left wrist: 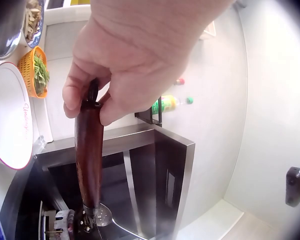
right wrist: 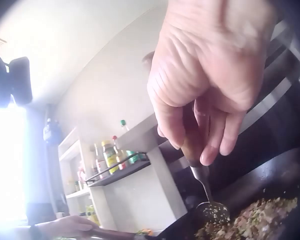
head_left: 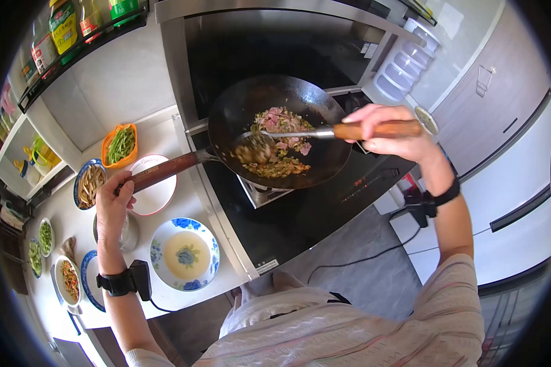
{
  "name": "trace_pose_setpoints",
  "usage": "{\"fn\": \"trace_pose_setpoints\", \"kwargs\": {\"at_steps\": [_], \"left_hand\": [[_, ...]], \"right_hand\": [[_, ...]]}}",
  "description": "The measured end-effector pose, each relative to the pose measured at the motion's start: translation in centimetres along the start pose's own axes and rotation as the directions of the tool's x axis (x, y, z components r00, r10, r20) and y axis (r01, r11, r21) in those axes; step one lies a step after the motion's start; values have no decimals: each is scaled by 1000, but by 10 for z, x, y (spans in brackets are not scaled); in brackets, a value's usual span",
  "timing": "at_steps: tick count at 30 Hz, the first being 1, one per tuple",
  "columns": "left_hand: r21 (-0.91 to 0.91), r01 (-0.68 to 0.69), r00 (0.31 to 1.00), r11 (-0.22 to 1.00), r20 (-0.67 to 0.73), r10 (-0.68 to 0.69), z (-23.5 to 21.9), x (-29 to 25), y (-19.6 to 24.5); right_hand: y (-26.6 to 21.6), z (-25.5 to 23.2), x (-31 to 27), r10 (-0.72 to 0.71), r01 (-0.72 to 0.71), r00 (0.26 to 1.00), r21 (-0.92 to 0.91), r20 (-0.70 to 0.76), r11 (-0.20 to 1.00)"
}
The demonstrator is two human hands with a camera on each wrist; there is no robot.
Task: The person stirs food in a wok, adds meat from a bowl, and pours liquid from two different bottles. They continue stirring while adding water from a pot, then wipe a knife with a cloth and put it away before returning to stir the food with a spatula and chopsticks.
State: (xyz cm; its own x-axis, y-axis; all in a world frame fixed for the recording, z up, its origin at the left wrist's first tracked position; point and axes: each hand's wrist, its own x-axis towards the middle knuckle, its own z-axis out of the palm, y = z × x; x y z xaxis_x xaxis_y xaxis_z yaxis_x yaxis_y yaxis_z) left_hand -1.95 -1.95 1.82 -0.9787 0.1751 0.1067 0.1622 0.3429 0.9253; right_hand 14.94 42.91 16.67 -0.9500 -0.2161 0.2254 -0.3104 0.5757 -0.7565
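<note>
A dark wok [head_left: 226, 116] sits over the burner, holding pink meat pieces [head_left: 277, 120] and chopped yellow-green bits [head_left: 281, 167]. My left hand [head_left: 112, 211] grips the end of its brown wooden handle [head_left: 165, 172]; in the left wrist view that hand [left wrist: 135, 65] pinches the handle [left wrist: 89, 155] between thumb and fingers. My right hand [head_left: 398, 131] holds the wooden grip of a metal ladle [head_left: 312, 133], whose head is down in the food at the wok's left part. The right wrist view shows the hand [right wrist: 210, 75] round the grip, with the perforated ladle head [right wrist: 213, 212] touching the food.
Left of the stove stand a white bowl [head_left: 176, 189], a blue-flowered bowl of pale liquid [head_left: 210, 269], an orange basket of green strips [head_left: 108, 160] and several small dishes. Bottles [head_left: 63, 27] line a rack at upper left. A cable [head_left: 364, 250] hangs below my right wrist.
</note>
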Motion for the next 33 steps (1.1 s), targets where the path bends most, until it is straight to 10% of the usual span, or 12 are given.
{"fn": "trace_pose_setpoints", "kwargs": {"at_steps": [7,11,14,18,24,33], "left_hand": [[31,-5,1000,1000,-3,5,1,-1,6],[29,-25,1000,999,-15,26,1,1,-2],[21,-19,1000,1000,-6,19,1,2,-3],[10,-13,1000,1000,-11,13,2,-2,2],[-1,21,999,1000,-25,-21,3,0,1],[-2,13,1000,1000,0,-13,4,1,0]], "right_hand": [[-64,-35,-6,-195,224,971,-249,135,942],[-64,-33,6,-73,106,974,-148,213,983],[-17,-16,19,87,-92,992,-48,-92,995],[52,-39,6,310,-184,763,269,-568,946],[111,49,-70,619,-141,476,640,-625,755],[79,-8,-58,494,-142,561,510,-665,848]]}}
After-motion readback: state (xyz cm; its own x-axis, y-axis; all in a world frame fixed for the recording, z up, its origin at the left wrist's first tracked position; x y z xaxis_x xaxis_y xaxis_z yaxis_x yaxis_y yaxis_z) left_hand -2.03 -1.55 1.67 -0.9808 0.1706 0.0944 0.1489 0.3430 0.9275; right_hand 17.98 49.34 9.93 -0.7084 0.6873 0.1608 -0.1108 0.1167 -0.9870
